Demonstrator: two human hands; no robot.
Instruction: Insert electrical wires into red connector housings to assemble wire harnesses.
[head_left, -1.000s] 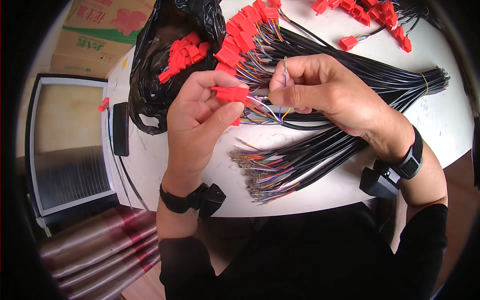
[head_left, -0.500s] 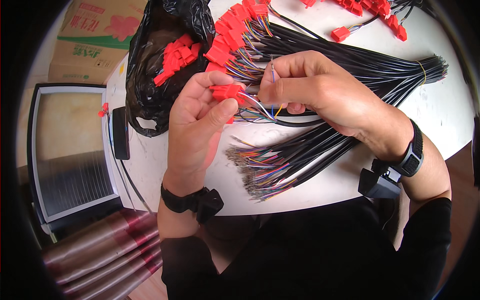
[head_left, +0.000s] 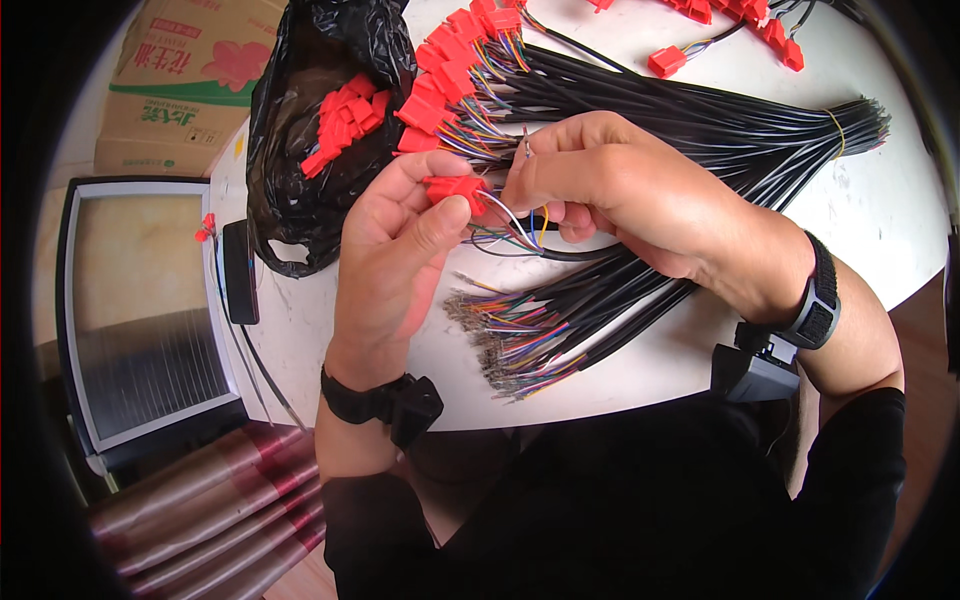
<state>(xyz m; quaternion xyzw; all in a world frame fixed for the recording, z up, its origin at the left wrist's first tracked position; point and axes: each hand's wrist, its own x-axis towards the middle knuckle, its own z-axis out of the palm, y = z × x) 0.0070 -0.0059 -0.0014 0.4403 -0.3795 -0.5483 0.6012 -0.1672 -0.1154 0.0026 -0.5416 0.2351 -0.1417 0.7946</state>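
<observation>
My left hand (head_left: pixel 400 230) pinches a red plastic connector housing (head_left: pixel 455 193) between thumb and fingers. Several thin coloured wires (head_left: pixel 508 215), white, blue and yellow among them, run from the housing's side to a black cable (head_left: pixel 580 254). Just right of the housing, my right hand (head_left: pixel 585 180) is closed on a thin wire whose bare metal tip (head_left: pixel 527 142) pokes up above the fingertips. Below both hands lies a bundle of black cables with loose coloured wire ends (head_left: pixel 490 340). Behind them, finished-looking cables with red connectors (head_left: pixel 450 60) form a long bundle.
A black plastic bag (head_left: pixel 290 170) holding loose red housings (head_left: pixel 345 115) stands at the left on the white table (head_left: pixel 440 395). Beside it are a dark flat device (head_left: pixel 239 272) and a framed panel (head_left: pixel 150 310). More red connectors (head_left: pixel 668 62) lie at the far right; a cardboard box (head_left: pixel 185 80) is back left.
My right hand has shifted slightly left, nearer the red housing. The wire tip above its fingers has moved left and changed angle. My left hand keeps its hold, and the view has shifted a little.
</observation>
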